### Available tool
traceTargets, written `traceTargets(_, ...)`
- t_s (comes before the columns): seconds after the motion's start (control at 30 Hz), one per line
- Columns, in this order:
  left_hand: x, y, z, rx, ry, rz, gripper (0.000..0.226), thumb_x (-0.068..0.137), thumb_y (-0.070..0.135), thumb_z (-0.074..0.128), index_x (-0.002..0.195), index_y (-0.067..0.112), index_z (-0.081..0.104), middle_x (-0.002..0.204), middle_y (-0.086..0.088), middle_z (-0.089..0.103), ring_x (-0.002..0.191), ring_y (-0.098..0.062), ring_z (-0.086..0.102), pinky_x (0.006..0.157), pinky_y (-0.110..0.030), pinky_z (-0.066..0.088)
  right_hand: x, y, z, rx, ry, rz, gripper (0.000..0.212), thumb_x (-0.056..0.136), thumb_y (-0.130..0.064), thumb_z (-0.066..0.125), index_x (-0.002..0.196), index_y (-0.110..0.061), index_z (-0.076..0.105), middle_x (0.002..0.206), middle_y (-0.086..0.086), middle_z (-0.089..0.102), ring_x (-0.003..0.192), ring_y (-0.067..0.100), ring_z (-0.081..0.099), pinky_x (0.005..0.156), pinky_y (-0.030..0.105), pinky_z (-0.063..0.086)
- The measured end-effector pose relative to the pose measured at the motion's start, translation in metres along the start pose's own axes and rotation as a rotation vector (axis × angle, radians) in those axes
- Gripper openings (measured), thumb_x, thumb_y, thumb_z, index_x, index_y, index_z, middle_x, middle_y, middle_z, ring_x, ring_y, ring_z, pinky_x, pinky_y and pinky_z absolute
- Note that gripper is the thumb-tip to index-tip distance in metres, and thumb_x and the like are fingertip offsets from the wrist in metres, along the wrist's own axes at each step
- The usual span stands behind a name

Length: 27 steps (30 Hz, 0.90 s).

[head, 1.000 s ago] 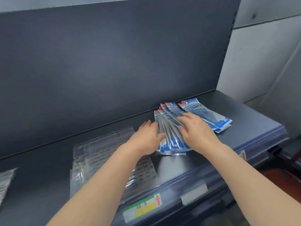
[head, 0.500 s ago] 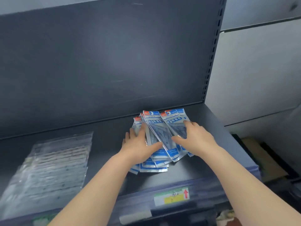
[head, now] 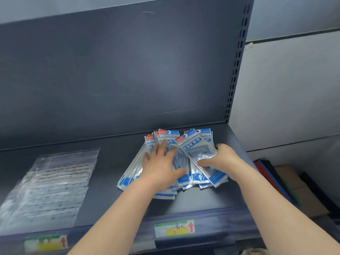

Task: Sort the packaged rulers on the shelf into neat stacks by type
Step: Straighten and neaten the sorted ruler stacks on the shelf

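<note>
Several blue-and-white packaged geometric ruler sets [head: 193, 144] lie fanned out on the right part of the dark shelf [head: 110, 181]. My left hand [head: 161, 166] lies flat on the left half of the fan, fingers spread and pressing down. My right hand [head: 220, 159] grips the right side of the fan: its thumb lies on the top packet and its fingers curl round the right edge. A separate stack of clear-packaged rulers [head: 49, 186] lies flat on the left part of the shelf, untouched.
The shelf's dark back panel [head: 119, 70] rises right behind the packets. A slotted upright [head: 237, 57] marks the shelf's right end. Price labels [head: 174, 229] sit on the front rail. Boxes and folders [head: 276, 181] lie on the floor to the right.
The camera view has shifted, so the shelf appears more centred. My right hand has moved from on top of the packets to their right edge and taken hold there. My left hand stays pressed on them.
</note>
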State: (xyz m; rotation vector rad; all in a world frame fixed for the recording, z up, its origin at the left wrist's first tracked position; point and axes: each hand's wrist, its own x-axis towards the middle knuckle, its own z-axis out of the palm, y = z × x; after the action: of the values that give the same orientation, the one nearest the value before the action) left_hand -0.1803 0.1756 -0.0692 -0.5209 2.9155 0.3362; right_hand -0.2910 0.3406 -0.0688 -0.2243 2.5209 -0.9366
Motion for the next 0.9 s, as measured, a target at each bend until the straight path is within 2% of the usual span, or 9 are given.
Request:
traceTargets(0.13, 0.002, -0.007, 0.001, -0.023, -0.011, 0.019, 0.081, 0.089, 0.062, 0.051, 0.155, 0.038, 0.011, 0.164, 0.005, -0.015, 0.150, -0.020, -0.015, 0.120, -0.050, -0.002, 0.001, 0.002, 0.001, 0.101, -0.049, -0.007, 0.054, 0.060, -0.034, 0.086, 0.103, -0.015, 0.060, 0.097, 0.001, 0.067, 0.086, 0.020, 0.066, 0.079, 0.039, 0.057)
traceTargets(0.27, 0.003, -0.011, 0.001, -0.015, -0.017, 0.036, 0.080, 0.089, 0.062, 0.050, 0.155, 0.040, 0.010, 0.163, 0.007, -0.017, 0.150, -0.017, -0.017, 0.121, -0.049, -0.003, -0.005, 0.000, 0.006, 0.199, -0.020, -0.079, 0.040, 0.071, -0.023, 0.078, 0.103, -0.017, 0.054, 0.099, 0.000, 0.063, 0.090, 0.021, 0.064, 0.079, 0.041, 0.056)
traceTargets(0.47, -0.001, -0.024, -0.012, -0.013, 0.025, 0.005, 0.073, 0.092, 0.053, 0.054, 0.154, 0.036, 0.020, 0.165, 0.005, -0.006, 0.151, -0.016, -0.011, 0.121, -0.046, -0.001, -0.013, 0.004, -0.009, 0.789, -0.032, -0.086, 0.035, 0.082, 0.001, 0.069, 0.112, -0.013, 0.055, 0.108, 0.009, 0.069, 0.091, 0.026, 0.069, 0.074, 0.040, 0.057)
traceTargets(0.53, -0.005, -0.011, -0.019, -0.022, 0.202, 0.024, 0.056, 0.096, 0.042, 0.051, 0.148, 0.025, 0.038, 0.162, 0.001, 0.023, 0.150, -0.019, 0.012, 0.119, -0.040, 0.013, -0.018, 0.002, -0.010, 0.951, -0.106, -0.135, 0.036, 0.086, 0.002, 0.064, 0.117, -0.013, 0.059, 0.109, 0.009, 0.072, 0.093, 0.028, 0.070, 0.074, 0.042, 0.058)
traceTargets(0.6, -0.008, 0.007, -0.025, -0.315, 0.305, -0.019, 0.044, 0.099, 0.041, 0.047, 0.137, 0.021, 0.054, 0.141, 0.002, 0.055, 0.133, -0.020, 0.045, 0.108, -0.035, 0.035, -0.024, -0.003, -0.003, 1.101, -0.176, -0.165, 0.034, 0.090, 0.001, 0.058, 0.121, -0.013, 0.061, 0.110, 0.009, 0.072, 0.098, 0.029, 0.070, 0.079, 0.045, 0.058)
traceTargets(0.67, -0.009, 0.022, -0.028, -0.692, 0.191, -0.065, 0.043, 0.097, 0.047, 0.048, 0.128, 0.020, 0.060, 0.121, 0.003, 0.066, 0.114, -0.018, 0.060, 0.100, -0.040, 0.047, -0.028, -0.008, 0.007, 1.190, -0.234, -0.216, 0.036, 0.092, 0.000, 0.051, 0.125, -0.013, 0.060, 0.114, 0.009, 0.071, 0.102, 0.029, 0.068, 0.086, 0.046, 0.056)
traceTargets(0.7, -0.010, 0.028, -0.026, -0.753, 0.142, -0.060, 0.039, 0.096, 0.046, 0.050, 0.124, 0.020, 0.060, 0.113, 0.004, 0.067, 0.107, -0.018, 0.062, 0.096, -0.042, 0.049, -0.031, -0.010, 0.012, 1.197, -0.268, -0.250, 0.036, 0.093, 0.000, 0.050, 0.126, -0.013, 0.059, 0.115, 0.009, 0.070, 0.103, 0.029, 0.068, 0.086, 0.044, 0.056)
traceTargets(0.8, -0.015, 0.035, -0.020, -0.535, 0.124, 0.032, 0.021, 0.097, 0.036, 0.051, 0.113, 0.024, 0.058, 0.097, 0.009, 0.063, 0.091, -0.016, 0.059, 0.085, -0.039, 0.051, -0.040, -0.010, 0.018, 1.123, -0.303, -0.287, 0.033, 0.094, 0.001, 0.050, 0.122, -0.014, 0.059, 0.114, 0.010, 0.071, 0.098, 0.027, 0.070, 0.078, 0.037, 0.059)
traceTargets(0.9, -0.015, 0.030, -0.022, -0.354, 0.175, 0.046, 0.032, 0.097, 0.041, 0.048, 0.125, 0.026, 0.056, 0.114, 0.006, 0.065, 0.109, -0.021, 0.057, 0.090, -0.041, 0.049, -0.038, -0.003, 0.015, 1.068, -0.150, -0.203, 0.027, 0.093, 0.001, 0.055, 0.115, -0.012, 0.063, 0.108, 0.011, 0.072, 0.095, 0.029, 0.070, 0.081, 0.044, 0.058)
